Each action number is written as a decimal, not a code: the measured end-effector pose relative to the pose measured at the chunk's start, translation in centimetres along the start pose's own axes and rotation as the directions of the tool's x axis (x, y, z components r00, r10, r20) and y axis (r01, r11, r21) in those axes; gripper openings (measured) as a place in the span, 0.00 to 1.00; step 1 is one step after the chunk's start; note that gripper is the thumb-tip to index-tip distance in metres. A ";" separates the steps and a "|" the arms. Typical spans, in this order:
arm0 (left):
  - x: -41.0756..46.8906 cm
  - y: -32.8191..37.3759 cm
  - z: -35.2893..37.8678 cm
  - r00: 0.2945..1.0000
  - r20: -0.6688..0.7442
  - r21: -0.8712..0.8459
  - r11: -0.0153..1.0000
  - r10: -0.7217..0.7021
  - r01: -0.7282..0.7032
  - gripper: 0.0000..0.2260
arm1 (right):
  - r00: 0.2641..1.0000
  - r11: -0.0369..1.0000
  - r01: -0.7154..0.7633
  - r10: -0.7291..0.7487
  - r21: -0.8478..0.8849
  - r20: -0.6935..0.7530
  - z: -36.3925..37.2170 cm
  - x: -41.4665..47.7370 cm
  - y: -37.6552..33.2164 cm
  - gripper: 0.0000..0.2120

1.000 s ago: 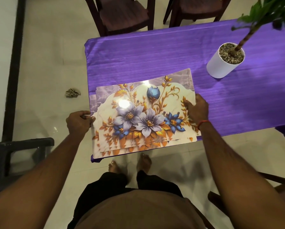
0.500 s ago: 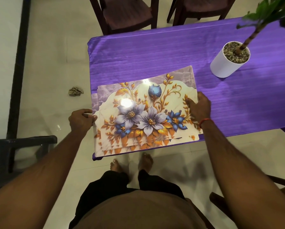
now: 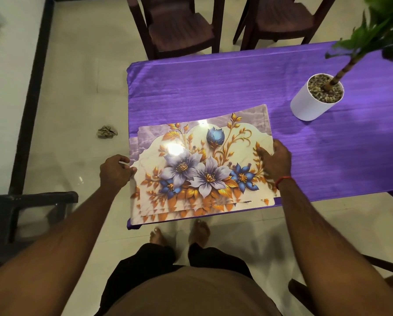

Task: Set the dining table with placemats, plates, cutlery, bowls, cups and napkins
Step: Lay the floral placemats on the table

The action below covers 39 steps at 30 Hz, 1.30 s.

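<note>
A stack of several glossy floral placemats [image 3: 202, 169] lies on the near left corner of the table, which is covered by a purple cloth [image 3: 213, 87]. The mats are slightly fanned, their near edges stepped. My left hand [image 3: 115, 172] pinches the stack's left edge, fingers curled round it. My right hand [image 3: 275, 160] rests on the right edge of the top mat, its fingers laid over the edge. No plates, cutlery, bowls, cups or napkins are in view.
A white pot [image 3: 314, 99] with a green plant stands on the table at the right. Two dark chairs [image 3: 179, 26] face the far side. A grey chair [image 3: 27, 215] stands at my left, a crumpled scrap [image 3: 106, 132] lies on the floor.
The hands and the stack have hardly moved. My head has shifted a little, so the table sits slightly further right in view.
</note>
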<state>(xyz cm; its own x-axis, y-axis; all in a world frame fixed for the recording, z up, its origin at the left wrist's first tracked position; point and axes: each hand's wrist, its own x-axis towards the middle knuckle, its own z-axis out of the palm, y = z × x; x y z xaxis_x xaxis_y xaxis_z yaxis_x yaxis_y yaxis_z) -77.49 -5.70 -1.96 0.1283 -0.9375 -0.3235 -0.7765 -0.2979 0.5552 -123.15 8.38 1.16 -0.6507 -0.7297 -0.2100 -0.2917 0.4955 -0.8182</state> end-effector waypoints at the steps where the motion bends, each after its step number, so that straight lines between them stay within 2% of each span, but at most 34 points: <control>1: -0.2 0.1 0.1 1.000 -0.010 0.009 1.000 0.010 -0.010 0.13 | 1.000 1.000 -0.001 0.001 -0.001 -0.001 0.0 0.0 0.1 0.15; 14: -1.3 1.0 -0.2 1.000 -0.011 -0.012 1.000 0.005 -0.005 0.11 | 1.000 1.000 -0.006 0.006 -0.004 0.016 -0.2 -0.2 -0.4 0.13; 21: -2.4 1.2 -1.4 0.984 0.151 -0.282 0.950 -0.097 0.137 0.17 | 0.990 0.999 -0.027 0.021 0.044 0.142 -1.6 1.3 -0.7 0.16; 27: -3.6 1.5 -3.3 0.981 0.191 -0.287 0.954 -0.032 0.087 0.20 | 0.979 0.978 -0.066 0.024 0.200 0.204 -2.8 1.1 -2.6 0.16; 31: -3.9 1.5 -4.6 0.974 0.225 -0.307 0.950 0.015 0.056 0.13 | 0.966 0.945 -0.111 0.030 0.306 0.256 -2.9 -0.1 -5.7 0.12; 33: -4.0 1.4 -5.6 0.964 0.264 -0.374 0.925 0.034 0.070 0.16 | 0.953 0.919 -0.141 0.025 0.369 0.301 -2.7 -1.4 -7.8 0.18; 35: -3.9 1.2 -6.9 0.951 0.307 -0.482 0.867 0.032 0.126 0.22 | 0.943 0.909 -0.146 0.009 0.390 0.332 -2.1 -2.4 -9.2 0.37; 36: -3.8 1.2 -7.6 0.948 0.316 -0.528 0.837 0.037 0.143 0.21 | 0.942 0.909 -0.143 0.004 0.391 0.335 -1.7 -2.8 -9.8 0.44; 39: -3.4 0.3 -10.0 0.947 0.321 -0.610 0.770 0.025 0.186 0.14 | 0.944 0.903 -0.126 -0.018 0.410 0.329 0.9 -3.9 -11.3 0.47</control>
<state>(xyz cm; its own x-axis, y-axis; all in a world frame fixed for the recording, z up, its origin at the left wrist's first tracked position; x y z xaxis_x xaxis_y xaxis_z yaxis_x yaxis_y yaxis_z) -71.97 -4.42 6.90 -0.0965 -0.8371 -0.5384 -0.1982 -0.5139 0.8346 -116.74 5.22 10.72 -0.3781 -0.8529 -0.3601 0.1061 0.3465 -0.9320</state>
